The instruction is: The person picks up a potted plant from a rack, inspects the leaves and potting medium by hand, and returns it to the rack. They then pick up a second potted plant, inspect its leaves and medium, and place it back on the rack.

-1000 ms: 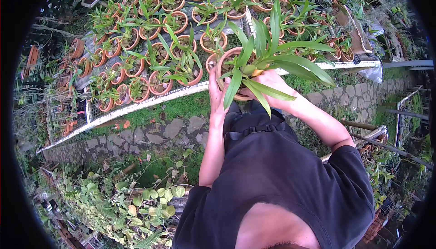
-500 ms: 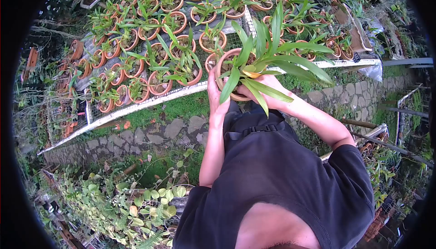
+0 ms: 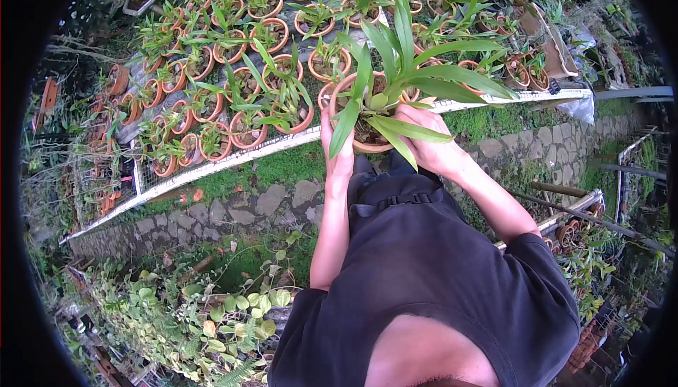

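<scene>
A clay pot (image 3: 337,95) with a long-leaved green orchid plant (image 3: 402,69) is held up in front of me at the bench edge. My left hand (image 3: 337,148) is wrapped round the pot's left side, with part of its fingers hidden behind the pot. My right hand (image 3: 432,141) is at the pot's right side, its fingers closed on a yellowed leaf (image 3: 421,103). Green leaves hang partly over this hand. At the plant's base a pale green bulb (image 3: 378,102) shows above the dark potting material.
Several clay pots with smaller plants (image 3: 247,129) stand on a mesh bench with a white edge (image 3: 191,173). A stone path (image 3: 270,200) and moss run below it. Leafy vines (image 3: 240,309) grow at lower left; metal rails (image 3: 621,168) are at right.
My right hand has drawn away from the plant's base to the right with the yellowed leaf. The pot has tilted and shifted slightly left, showing more of the base; my left hand keeps its hold.
</scene>
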{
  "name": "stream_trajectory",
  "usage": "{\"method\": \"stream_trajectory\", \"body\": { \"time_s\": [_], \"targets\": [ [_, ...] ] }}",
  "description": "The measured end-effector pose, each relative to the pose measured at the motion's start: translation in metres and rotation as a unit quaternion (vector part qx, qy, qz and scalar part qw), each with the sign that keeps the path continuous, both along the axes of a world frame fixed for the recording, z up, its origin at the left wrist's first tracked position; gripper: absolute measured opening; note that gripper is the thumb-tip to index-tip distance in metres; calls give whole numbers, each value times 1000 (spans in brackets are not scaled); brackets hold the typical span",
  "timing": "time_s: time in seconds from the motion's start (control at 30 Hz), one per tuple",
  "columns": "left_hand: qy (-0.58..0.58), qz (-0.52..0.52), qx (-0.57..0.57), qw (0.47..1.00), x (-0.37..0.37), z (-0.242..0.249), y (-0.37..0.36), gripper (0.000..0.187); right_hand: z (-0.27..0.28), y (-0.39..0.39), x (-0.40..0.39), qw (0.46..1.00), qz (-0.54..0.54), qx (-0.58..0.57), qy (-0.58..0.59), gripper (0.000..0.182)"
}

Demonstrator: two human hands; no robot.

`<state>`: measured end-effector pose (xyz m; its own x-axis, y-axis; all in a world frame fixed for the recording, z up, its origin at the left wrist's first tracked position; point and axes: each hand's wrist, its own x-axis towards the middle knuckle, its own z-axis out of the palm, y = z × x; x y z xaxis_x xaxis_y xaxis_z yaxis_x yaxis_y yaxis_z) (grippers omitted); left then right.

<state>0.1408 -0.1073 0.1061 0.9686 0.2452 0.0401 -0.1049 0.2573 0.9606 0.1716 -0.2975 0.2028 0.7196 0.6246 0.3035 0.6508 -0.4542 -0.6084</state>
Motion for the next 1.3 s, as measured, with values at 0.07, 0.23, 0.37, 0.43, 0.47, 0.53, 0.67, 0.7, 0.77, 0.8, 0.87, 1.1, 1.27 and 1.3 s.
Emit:
{"method": "stream_trajectory", "body": {
  "time_s": [0.07, 0.23, 0.37, 0.43, 0.47, 0.53, 0.67, 0.7, 0.77, 0.8, 0.87, 1.1, 1.27, 1.3],
  "targets": [
    [12, 3, -4, 1000, 1, 0, -1, 51, -1, 0, -1, 999, -12, -28, -18, 14],
    [3, 8, -4, 1000, 3, -3, -5, 51, -21, 2, -6, 998, 30, 4, -63, 20],
    [-9, 9, 2, 1000, 2, 2, -3, 53, -14, 6, -7, 999, 18, 31, 22, 21],
    [-4, 16, 6, 1000, 2, 3, -2, 54, -12, 7, -8, 1000, 19, 12, 16, 24],
    [-3, 17, 4, 1000, 2, 3, -2, 54, -14, 6, -10, 1000, 25, -9, 13, 27],
    [0, 19, -1, 1000, 3, 4, -1, 54, -17, 6, -11, 999, 24, -9, 19, 31],
    [-4, 17, 4, 1000, 2, 1, 3, 54, -15, 6, -10, 997, 10, 31, 64, 43],
    [3, 15, 1, 1000, 2, 2, 3, 54, -13, 6, -10, 997, 9, 29, 76, 48],
    [8, 14, -4, 1000, 3, 2, 2, 53, -5, 8, -10, 997, -1, 22, 75, 37],
    [6, 14, -7, 1000, 3, 2, 2, 53, -3, 9, -10, 997, -5, 19, 75, 31],
    [2, 14, -4, 1000, 2, 1, 2, 53, -11, 8, -9, 999, 12, 2, 34, 30],
    [1, 11, -4, 1000, 2, -4, 0, 54, -36, 4, -14, 999, -6, 14, 49, 29],
    [7, -3, -19, 1000, 0, -8, 0, 56, -19, 10, -17, 996, -16, 63, 55, 29],
    [6, -7, -24, 1000, -1, -7, 0, 57, -10, 10, -16, 995, -16, 63, 82, 28]
  ]
}}
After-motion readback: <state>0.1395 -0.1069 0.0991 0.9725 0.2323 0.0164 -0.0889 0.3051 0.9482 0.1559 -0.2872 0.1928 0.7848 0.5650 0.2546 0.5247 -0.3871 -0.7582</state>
